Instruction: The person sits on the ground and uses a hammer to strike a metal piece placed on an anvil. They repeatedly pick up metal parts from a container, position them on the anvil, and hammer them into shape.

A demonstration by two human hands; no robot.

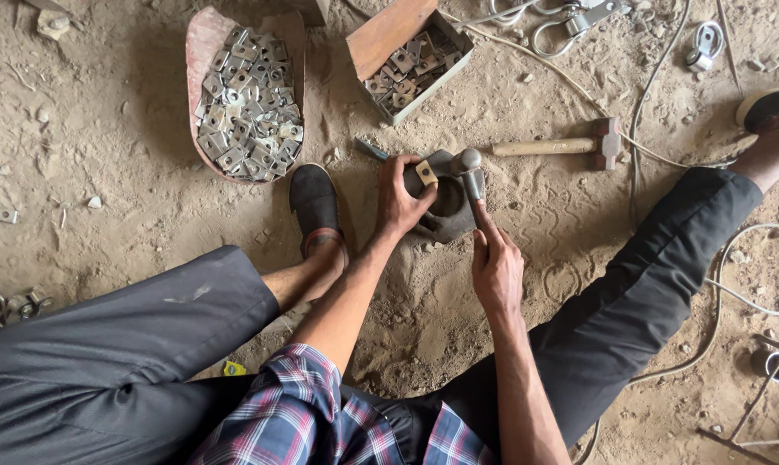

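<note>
Two heaps of small square metal plates sit along the top of the frame. At upper left, the open tray (202, 52) is piled with plates (247, 108), and just right of it stands a cardboard box (389, 30) with a smaller lot. Both lie within arm's reach of the person seated on the sandy floor (105, 129), probably so that pieces can be drawn and dropped without shifting.

Below the tray, a foot in a dark slipper (315, 200) rests just beside the work. At centre, the left hand (398, 202) pinches one small plate (426, 172) against the rim of a dark iron block (445, 211) with a round hollow — held there, it seems, to keep the piece over the hollow. The right hand (495, 263) is closed around the handle of a ball-headed hammer (469, 164), whose head sits at the block's upper edge, near the plate.

Further right, a second hammer with a wooden handle (562, 146) lies loose on the floor, untouched. Pale cables (717, 293) trail past the outstretched right leg.
</note>
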